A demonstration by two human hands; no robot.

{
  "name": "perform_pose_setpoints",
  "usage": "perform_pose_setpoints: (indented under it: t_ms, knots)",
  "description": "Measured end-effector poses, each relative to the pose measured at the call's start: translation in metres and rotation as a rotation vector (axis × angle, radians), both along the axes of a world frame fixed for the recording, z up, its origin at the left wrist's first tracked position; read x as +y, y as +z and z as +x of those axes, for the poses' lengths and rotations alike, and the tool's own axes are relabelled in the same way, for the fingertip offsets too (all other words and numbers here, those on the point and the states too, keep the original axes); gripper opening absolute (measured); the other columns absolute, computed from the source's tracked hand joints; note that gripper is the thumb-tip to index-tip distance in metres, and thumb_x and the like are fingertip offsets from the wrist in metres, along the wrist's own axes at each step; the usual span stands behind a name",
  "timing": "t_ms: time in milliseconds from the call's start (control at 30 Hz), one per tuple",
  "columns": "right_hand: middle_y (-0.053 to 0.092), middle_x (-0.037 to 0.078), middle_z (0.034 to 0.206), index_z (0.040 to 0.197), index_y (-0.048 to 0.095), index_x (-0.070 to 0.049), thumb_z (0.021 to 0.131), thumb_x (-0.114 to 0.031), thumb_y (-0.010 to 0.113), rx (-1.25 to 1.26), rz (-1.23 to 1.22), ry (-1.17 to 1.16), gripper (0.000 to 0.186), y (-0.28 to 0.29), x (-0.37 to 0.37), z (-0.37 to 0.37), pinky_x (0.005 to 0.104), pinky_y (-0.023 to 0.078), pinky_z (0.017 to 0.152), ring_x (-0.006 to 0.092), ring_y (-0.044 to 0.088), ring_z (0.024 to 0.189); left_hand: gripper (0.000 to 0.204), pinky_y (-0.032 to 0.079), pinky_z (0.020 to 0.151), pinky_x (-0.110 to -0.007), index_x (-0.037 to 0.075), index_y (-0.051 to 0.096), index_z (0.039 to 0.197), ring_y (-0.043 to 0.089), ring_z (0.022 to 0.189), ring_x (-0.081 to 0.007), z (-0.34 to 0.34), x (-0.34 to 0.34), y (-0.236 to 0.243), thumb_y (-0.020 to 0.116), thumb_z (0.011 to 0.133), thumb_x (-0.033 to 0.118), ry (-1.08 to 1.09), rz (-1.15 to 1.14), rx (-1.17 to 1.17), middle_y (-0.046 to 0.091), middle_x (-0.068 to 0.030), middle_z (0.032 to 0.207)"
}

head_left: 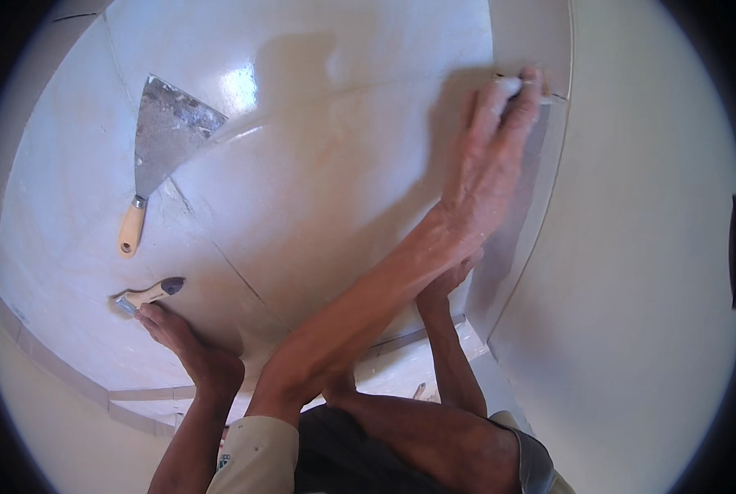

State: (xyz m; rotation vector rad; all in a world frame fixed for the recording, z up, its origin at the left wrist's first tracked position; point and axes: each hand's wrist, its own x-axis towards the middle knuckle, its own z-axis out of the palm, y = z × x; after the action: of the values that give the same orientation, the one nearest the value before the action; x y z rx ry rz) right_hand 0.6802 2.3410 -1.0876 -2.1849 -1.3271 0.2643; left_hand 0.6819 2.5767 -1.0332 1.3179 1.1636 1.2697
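Where your left hand [485,169] curls around a small, mostly hidden whitish piece [508,86], the flat mauve-brown border [531,33] beneath runs near-to-far at right.

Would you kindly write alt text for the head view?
A person's left hand holds a small, mostly hidden pale object at the edge of a tiled floor, near a wall. To the left lie a broad scraper and, beside a bare foot, what looks like a brush.

Pale item [508,86], kind unclear, mostly hidden by fingers [518,115]; sleeve [257,453] cut off below.
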Motion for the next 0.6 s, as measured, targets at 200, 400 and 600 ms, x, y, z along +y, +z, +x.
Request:
perform_pose_setpoints:
  t_ms: [200, 400, 600]
  knots:
    - [0.059, 0.018, 0.128, 0.126, 0.059, -0.003, 0.099, -0.021, 0.077, 0.083, 0.063, -0.148, 0.037, 0.018, 0.015, -0.014, 0.0475, 0.045, 0.098, 0.0334, 0.054, 0.119, 0.068, 0.059, 0.09, -0.038, 0.005, 0.054, 0.154, 0.06, 0.11, -0.0314, 0.004, -0.002, -0.007, 0.062, 0.088, -0.01, -0.058, 0.102, -0.007, 0.059, -0.0096, 0.129]
    - [0.06, 0.017, 0.115, 0.121, 0.06, 0.0, 0.101, -0.021, 0.073, 0.469, 0.058, -0.304, 0.032, 0.021, 0.015, -0.005, 0.0452, 0.048, 0.089, 0.0326, 0.058, 0.106, 0.059, 0.057, 0.095, -0.039, 0.009, 0.065, 0.144, 0.065, 0.111, -0.0302, -0.02, -0.014, -0.01, 0.065, 0.089, -0.013, -0.112, 0.028, 0.112, 0.065, -0.0099, 0.131]
    - [0.061, 0.011, 0.096, 0.114, 0.062, 0.002, 0.101, -0.024, 0.071, -0.127, 0.096, 0.083, 0.031, 0.017, 0.03, 0.005, 0.0397, 0.046, 0.072, 0.0255, 0.06, 0.085, 0.057, 0.057, 0.094, -0.039, 0.006, 0.063, 0.143, 0.064, 0.113, -0.0307, -0.024, -0.015, -0.014, 0.07, 0.089, -0.01, -0.086, 0.087, 0.087, 0.061, -0.0103, 0.135]
